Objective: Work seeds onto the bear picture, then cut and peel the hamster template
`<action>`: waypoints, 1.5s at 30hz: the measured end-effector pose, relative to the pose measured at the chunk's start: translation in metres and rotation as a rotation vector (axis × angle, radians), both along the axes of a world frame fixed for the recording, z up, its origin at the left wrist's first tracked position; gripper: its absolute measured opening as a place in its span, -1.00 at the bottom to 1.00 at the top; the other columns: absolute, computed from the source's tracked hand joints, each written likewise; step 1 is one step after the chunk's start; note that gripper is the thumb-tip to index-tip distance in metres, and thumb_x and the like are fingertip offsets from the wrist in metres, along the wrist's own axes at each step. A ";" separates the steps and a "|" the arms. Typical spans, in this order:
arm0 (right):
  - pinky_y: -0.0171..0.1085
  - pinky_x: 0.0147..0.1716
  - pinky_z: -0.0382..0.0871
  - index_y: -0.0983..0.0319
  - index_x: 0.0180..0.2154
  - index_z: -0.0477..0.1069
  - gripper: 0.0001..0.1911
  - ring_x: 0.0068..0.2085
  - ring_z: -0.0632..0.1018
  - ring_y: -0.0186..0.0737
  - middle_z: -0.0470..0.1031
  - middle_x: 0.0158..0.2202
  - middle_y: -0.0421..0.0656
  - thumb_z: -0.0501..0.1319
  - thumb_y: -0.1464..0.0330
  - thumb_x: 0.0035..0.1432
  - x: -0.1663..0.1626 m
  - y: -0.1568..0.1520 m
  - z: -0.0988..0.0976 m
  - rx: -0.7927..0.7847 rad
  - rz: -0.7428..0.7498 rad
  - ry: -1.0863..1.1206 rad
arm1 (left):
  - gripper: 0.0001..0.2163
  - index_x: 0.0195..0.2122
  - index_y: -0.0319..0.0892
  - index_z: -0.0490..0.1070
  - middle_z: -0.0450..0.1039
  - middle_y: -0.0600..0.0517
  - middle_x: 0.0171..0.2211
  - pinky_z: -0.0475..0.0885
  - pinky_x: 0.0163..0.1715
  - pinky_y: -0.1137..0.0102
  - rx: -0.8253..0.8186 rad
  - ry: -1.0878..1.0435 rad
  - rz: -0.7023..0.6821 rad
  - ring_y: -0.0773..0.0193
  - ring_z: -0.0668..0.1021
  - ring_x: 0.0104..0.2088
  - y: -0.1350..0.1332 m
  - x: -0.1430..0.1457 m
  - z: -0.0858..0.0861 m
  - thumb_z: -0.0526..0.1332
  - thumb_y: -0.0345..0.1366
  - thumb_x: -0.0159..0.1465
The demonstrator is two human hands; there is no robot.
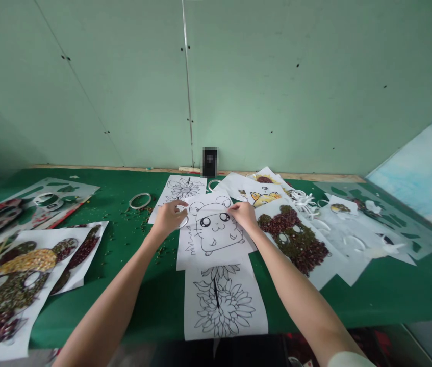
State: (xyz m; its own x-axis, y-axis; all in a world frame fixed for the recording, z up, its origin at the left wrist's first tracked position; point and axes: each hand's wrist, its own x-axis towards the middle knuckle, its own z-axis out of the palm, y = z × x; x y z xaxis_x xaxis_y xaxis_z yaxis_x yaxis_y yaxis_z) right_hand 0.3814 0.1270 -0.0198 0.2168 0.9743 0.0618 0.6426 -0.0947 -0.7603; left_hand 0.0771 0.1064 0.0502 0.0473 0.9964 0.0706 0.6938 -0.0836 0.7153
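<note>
A white sheet with a line drawing of a hamster (218, 237) lies on the table between my hands. My left hand (170, 219) is closed at its upper left, fingertips pinched, with part of a white tape roll (183, 222) showing beneath the palm. At the upper right of the drawing, near an ear, my right hand (242, 214) pinches thumb against fingers. A faint pale strip, seemingly tape, spans the drawing between both hands. Flower line drawings (223, 303) lie below the hamster sheet, and another flower sheet (185, 187) lies behind it.
Seed-covered pictures lie at left (20, 275) and right (296, 239) on the green table (154, 306). A loose tape roll (140, 201) sits among scattered seeds. A blurred black device (210, 163) leans on the wall. White strips (302, 201) and stencil sheets (395, 214) are at right.
</note>
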 end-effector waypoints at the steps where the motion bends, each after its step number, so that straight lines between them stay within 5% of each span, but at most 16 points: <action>1: -0.25 -0.25 0.44 0.12 -0.43 0.72 -0.92 -0.22 0.72 -0.04 0.75 -0.34 -0.12 0.42 0.33 0.07 0.000 0.000 0.000 0.000 0.002 -0.002 | -0.74 -0.12 -0.10 0.69 0.31 0.14 -0.64 0.17 -0.52 0.37 0.001 0.000 -0.004 0.32 0.19 -0.66 0.000 0.000 0.000 0.28 -0.23 0.22; 45: -0.27 -0.28 0.38 0.12 -0.42 0.68 -0.93 -0.20 0.72 -0.04 0.75 -0.32 -0.13 0.42 0.35 0.11 -0.003 -0.001 0.000 0.004 -0.019 -0.112 | -0.71 -0.06 -0.15 0.69 0.32 0.15 -0.65 0.27 -0.43 0.37 -0.007 0.020 -0.010 0.27 0.33 -0.62 -0.001 0.002 0.000 0.26 -0.24 0.26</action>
State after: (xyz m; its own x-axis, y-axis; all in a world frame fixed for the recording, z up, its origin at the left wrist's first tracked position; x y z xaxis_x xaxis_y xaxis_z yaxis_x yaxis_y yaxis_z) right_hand 0.3780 0.1256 -0.0194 0.2266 0.9697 0.0909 0.7215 -0.1045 -0.6845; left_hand 0.0789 0.1050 0.0497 0.0585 0.9963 0.0629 0.7070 -0.0858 0.7019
